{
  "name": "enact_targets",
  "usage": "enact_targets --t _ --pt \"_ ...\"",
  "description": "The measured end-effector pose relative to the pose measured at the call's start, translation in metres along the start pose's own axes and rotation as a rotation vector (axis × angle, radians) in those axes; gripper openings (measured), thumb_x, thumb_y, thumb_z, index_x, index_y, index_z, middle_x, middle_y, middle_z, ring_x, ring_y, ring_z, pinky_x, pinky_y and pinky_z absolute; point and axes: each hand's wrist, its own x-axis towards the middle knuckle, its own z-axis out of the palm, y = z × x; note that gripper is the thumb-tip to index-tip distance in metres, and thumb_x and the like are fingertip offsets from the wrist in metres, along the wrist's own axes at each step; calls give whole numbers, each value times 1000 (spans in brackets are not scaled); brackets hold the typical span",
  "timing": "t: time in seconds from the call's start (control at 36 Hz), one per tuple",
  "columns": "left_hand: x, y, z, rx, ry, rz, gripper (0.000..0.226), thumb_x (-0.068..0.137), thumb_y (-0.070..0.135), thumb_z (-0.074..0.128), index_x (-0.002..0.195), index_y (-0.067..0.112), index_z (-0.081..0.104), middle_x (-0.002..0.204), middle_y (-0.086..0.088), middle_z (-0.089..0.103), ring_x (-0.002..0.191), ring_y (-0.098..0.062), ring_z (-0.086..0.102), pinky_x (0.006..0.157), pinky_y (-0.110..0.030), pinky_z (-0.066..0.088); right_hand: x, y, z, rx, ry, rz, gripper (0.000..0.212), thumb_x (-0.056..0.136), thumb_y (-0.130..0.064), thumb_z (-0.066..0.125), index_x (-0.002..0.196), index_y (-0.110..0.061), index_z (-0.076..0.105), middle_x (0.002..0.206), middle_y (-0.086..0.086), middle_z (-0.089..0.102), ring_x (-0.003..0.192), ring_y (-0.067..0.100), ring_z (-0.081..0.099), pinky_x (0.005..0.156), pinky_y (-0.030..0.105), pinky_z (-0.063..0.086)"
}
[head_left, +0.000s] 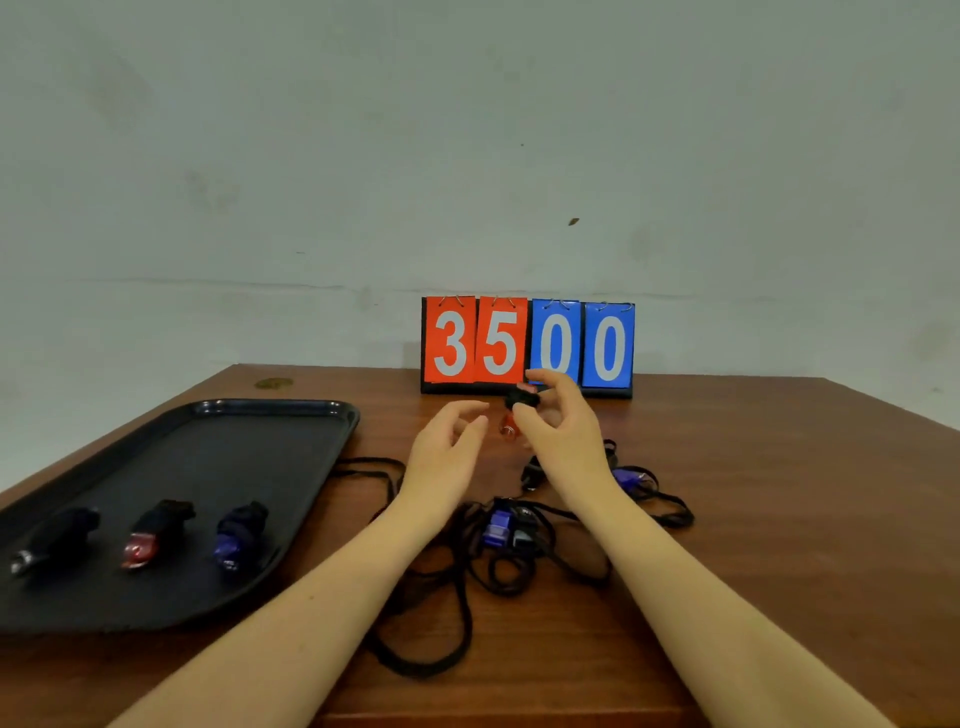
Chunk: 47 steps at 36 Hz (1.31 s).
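Nearest me, well in front of the scoreboard (527, 343), I see loose whistles (498, 527) tangled in black cords. Left of the scoreboard, the tray (291, 415) carries three wrapped whistles (150, 535). My left hand (447, 447) is half open, fingers loosely curled, holding nothing. My right hand (561, 431) pinches the red whistle (509, 427) by its wound cord, raised just in front of the scoreboard.
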Motion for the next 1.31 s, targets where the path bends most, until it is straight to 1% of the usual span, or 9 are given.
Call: enact_targets --t 0.14,0.33,0.44,0.53,0.67,0.81,0.94,1.08,1.31 --pt "0 12 -2 164 87 152 21 98 24 48 117 31 56 103 14 56 90 3 52 71 -11 39 2 3 -6 -84 -29 -35 22 92 -20 59 114 -26 59 105 -11 63 94 0 60 79 15 48" --pt "-16 57 -34 218 -95 203 18 97 41 47 104 32 61 98 17 59 90 1 55 74 -16 41 -11 -1 -10 -175 -75 -34 16 89 -27 65 105 -26 68 89 -9 69 78 9 68 75 37 59" --pt "-35 58 -96 495 -144 219 22 93 48 49 104 35 62 103 15 59 94 0 54 80 -17 43 -17 -24 -4 -135 -128 -22 25 86 -29 69 110 -22 67 89 -2 71 72 10 70 67 25 58" --pt "-42 48 -155 628 -104 162 19 93 47 50 101 36 62 101 15 60 92 1 55 79 -17 43 -21 -44 12 11 -203 59 31 86 -23 69 116 -15 64 89 5 73 74 15 71 60 20 55" --pt "-46 21 -249 647 42 -37 27 96 42 50 99 22 68 99 9 63 94 -8 56 79 -26 38 -39 -70 61 222 -331 208 28 88 -19 68 115 -13 63 92 7 74 78 16 72 64 22 55" --pt "-58 -17 -324 693 191 -183 52 78 64 42 100 23 67 104 4 67 97 -16 60 78 -30 43 -48 -87 124 255 -420 246 27 89 -18 66 115 -12 63 96 10 73 79 18 71 60 22 52" --pt "-71 -50 -349 567 257 -356 36 97 33 47 122 12 63 131 -8 59 118 -24 53 87 -28 36 -41 -98 186 198 -442 271 23 88 -22 68 109 -13 67 96 7 73 76 13 67 59 19 49" --pt "-76 -68 -355 603 196 -307 31 98 16 44 118 16 68 129 -1 62 119 -20 55 95 -29 41 -32 -104 244 11 -505 215 10 86 -29 69 89 -19 72 92 9 66 71 12 51 59 22 43" --pt "-75 -75 -359 574 179 -262 36 94 12 42 108 22 73 117 3 69 107 -16 60 92 -30 47 -25 -104 304 -401 -767 83 27 93 -22 61 111 -5 70 105 9 68 82 15 56 63 22 46"
